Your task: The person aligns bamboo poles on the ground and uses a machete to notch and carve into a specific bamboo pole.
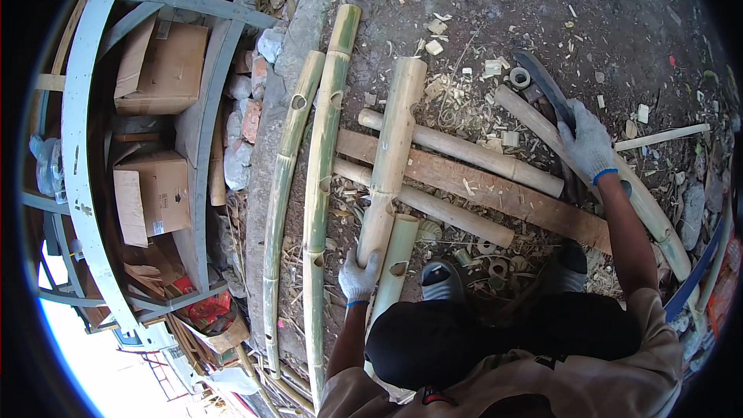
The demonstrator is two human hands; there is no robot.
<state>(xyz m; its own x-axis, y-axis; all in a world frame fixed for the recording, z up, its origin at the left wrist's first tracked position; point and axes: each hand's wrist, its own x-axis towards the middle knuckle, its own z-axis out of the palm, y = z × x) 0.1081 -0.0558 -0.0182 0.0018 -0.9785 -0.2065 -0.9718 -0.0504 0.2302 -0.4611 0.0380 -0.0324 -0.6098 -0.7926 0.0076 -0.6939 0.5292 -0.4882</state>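
Observation:
My left hand (359, 275), in a white knit glove, grips the near end of a thick, pale, scraped bamboo pole (395, 131). That pole points away from me and rests across thinner bamboo poles and a flat brown plank (495, 195). A shorter pale green bamboo piece (392, 271) with a cut hole lies just right of the left hand. Off to the right, my gloved right hand (590, 139) is closed around a machete (545, 81), its dark, curved blade pointing away and left. Under that hand runs a long bamboo pole (650, 213); the machete's handle is mostly hidden.
Two long green bamboo poles with notched holes, one inner (319, 193) and one outer (280, 193), lie to the left. Beyond them stands a grey-white frame (81, 147) with cardboard boxes (164, 66). Wood chips and a tape roll (519, 77) lie on the dirt.

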